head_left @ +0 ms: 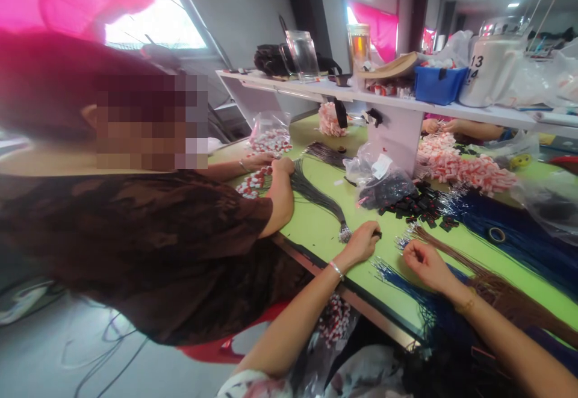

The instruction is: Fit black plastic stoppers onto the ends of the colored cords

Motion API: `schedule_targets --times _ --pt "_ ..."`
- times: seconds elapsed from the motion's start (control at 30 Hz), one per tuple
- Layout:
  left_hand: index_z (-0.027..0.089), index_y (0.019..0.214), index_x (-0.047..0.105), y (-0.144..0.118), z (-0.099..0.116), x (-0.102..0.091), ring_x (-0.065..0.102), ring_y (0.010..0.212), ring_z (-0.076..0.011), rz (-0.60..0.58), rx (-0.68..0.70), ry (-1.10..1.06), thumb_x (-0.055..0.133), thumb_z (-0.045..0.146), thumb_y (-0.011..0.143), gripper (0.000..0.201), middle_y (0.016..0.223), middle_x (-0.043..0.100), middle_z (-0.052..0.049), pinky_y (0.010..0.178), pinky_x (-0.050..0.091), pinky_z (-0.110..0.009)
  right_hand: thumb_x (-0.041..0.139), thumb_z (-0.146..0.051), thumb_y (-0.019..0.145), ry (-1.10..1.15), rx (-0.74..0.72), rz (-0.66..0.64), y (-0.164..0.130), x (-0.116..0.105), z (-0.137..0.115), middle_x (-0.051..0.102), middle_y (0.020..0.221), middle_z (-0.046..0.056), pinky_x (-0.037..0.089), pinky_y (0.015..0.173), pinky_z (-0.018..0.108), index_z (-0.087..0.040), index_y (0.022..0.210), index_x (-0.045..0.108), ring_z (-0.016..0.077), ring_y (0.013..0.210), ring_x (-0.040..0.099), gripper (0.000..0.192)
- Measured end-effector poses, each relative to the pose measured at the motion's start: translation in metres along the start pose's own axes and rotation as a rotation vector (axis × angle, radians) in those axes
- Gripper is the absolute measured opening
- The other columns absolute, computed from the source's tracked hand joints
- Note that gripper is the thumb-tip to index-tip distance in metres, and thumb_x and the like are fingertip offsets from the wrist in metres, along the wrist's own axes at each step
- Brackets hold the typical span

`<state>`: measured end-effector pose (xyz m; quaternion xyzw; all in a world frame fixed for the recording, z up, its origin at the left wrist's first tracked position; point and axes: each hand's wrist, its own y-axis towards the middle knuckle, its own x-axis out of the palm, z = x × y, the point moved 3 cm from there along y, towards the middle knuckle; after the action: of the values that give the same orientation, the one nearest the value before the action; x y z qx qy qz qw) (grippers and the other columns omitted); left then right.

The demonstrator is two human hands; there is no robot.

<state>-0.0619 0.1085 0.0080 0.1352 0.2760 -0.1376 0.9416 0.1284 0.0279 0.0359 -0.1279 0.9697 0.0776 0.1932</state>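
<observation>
My left hand (363, 242), with a bracelet at the wrist, pinches a small black connector (377, 234) on the green table (316, 229), beside the metal-tipped end of a black wire bundle (316, 194). My right hand (427, 264) is closed at the tips of a brown wire bundle (478, 273), and its fingers seem to pinch one thin wire. A blue wire bundle (406, 277) lies under and between my hands. Loose black connectors (422, 206) are piled just beyond them.
A co-worker in a dark brown shirt (158, 247) leans over the table at the left, hands at red-and-white connectors (255, 182). More red-and-white connectors (460, 168), a plastic bag (383, 186) and more blue wires (510, 229) lie ahead. A white shelf (397, 102) carries jars, a blue bin (439, 85) and a white jug (490, 70).
</observation>
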Motion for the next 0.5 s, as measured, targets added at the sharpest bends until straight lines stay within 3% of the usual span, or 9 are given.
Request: schedule_targets --times 0.07,0.13,0.27,0.5 --pt "0.018 0.088 0.062 -0.007 0.002 0.0 0.054 0.078 -0.0154 0.096 -0.093 -0.249 0.063 0.019 0.074 0.015 0.082 0.06 -0.003 0.077 0.042 -0.029 0.049 -0.023 0.08 0.001 -0.01 -0.005 0.004 0.001 -0.006 0.051 0.065 -0.002 0.037 0.056 0.022 -0.017 0.074 0.052 0.0115 0.06 0.045 0.008" --pt "0.018 0.098 0.062 -0.016 0.006 0.005 0.057 0.076 -0.0135 0.12 -0.208 -0.587 0.067 0.023 0.073 0.026 0.085 0.061 -0.003 0.071 0.043 -0.026 0.049 -0.022 0.079 -0.001 -0.003 -0.009 0.003 0.002 -0.006 0.053 0.065 -0.002 0.037 0.055 0.022 -0.017 0.074 0.053 0.0113 0.059 0.045 0.007" --pt "0.014 0.098 0.063 -0.036 0.02 0.029 0.06 0.073 -0.0117 -0.01 -0.453 -1.134 0.074 0.025 0.069 0.032 0.084 0.064 -0.006 0.067 0.046 -0.022 0.051 -0.025 0.079 0.008 0.054 0.006 -0.004 0.004 0.006 0.053 0.063 -0.002 0.037 0.053 0.022 -0.017 0.073 0.054 0.0107 0.056 0.045 0.011" --pt "0.013 0.093 0.063 -0.053 0.034 0.062 0.062 0.076 -0.0109 -0.077 -0.508 -1.444 0.073 0.017 0.071 0.024 0.088 0.065 -0.006 0.074 0.05 -0.023 0.051 -0.034 0.084 -0.082 -0.002 0.133 -0.009 0.0 0.014 0.058 0.066 0.0 0.038 0.054 0.023 -0.017 0.075 0.057 0.0121 0.057 0.048 0.02"
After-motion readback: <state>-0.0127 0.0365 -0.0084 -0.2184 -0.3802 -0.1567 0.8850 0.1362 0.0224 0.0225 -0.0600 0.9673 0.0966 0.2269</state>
